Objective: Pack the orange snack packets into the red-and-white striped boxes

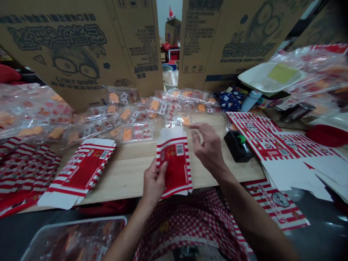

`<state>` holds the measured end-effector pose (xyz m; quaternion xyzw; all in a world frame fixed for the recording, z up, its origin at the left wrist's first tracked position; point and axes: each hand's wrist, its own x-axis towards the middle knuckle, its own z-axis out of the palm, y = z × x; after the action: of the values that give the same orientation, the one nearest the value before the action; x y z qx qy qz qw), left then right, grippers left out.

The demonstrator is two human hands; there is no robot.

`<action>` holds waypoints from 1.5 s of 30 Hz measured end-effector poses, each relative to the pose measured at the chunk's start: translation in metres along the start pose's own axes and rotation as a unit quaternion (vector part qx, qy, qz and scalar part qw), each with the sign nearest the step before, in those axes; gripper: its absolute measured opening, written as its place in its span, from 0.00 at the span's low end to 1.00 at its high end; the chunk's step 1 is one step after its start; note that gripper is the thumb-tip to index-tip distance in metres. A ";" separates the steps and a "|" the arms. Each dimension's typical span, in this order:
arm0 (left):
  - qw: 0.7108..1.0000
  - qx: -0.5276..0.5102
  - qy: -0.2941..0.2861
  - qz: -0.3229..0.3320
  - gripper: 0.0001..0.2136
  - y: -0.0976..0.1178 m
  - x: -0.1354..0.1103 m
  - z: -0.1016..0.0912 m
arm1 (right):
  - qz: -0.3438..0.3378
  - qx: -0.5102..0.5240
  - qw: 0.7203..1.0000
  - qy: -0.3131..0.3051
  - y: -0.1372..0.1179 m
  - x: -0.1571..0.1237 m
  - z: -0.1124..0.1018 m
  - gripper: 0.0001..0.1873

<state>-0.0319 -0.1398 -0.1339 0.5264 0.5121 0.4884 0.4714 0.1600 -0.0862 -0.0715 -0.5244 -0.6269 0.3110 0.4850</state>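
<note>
- Red-and-white striped paper carton [174, 166] takes centre stage, held up over the front edge of the pale wooden table [127, 170], barcode facing the camera.
- Left hand [153, 183] is closed on the carton's lower left side, gripping it firmly.
- Right hand [209, 145] sits just beside the carton's upper right corner, fingers curled together; something pale may be pinched there, but the view is too poor to call it.
- Behind the carton, on the table's far side, clear plastic packets [127, 134] of orange pieces spread wide.
- On the table's left end, a heap of flat striped cartons [24, 174] lies beside a single flat carton [78, 174].
- On the table's right end, a black tape dispenser [237, 146] stands just beside a pile of flat carton sheets [274, 146].
- Beyond the table, big corrugated cardboard boxes [76, 47] stand upright.
</note>
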 end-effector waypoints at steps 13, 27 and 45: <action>0.992 -0.109 -0.014 -0.069 0.21 0.014 -0.003 0.021 | 0.211 0.027 0.976 0.048 0.039 -0.007 0.024 0.28; 0.953 0.265 0.114 0.088 0.11 -0.032 0.001 0.033 | 0.204 -0.030 0.959 0.196 0.060 0.039 0.043 0.28; 0.995 0.022 0.088 -0.026 0.25 -0.034 0.003 -0.002 | 0.137 0.080 0.987 0.001 0.084 -0.072 0.050 0.20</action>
<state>-0.0363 -0.1359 -0.1673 0.4776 0.5760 0.5091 0.4254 0.1414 -0.1272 -0.1845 -0.5653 -0.5217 0.4235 0.4785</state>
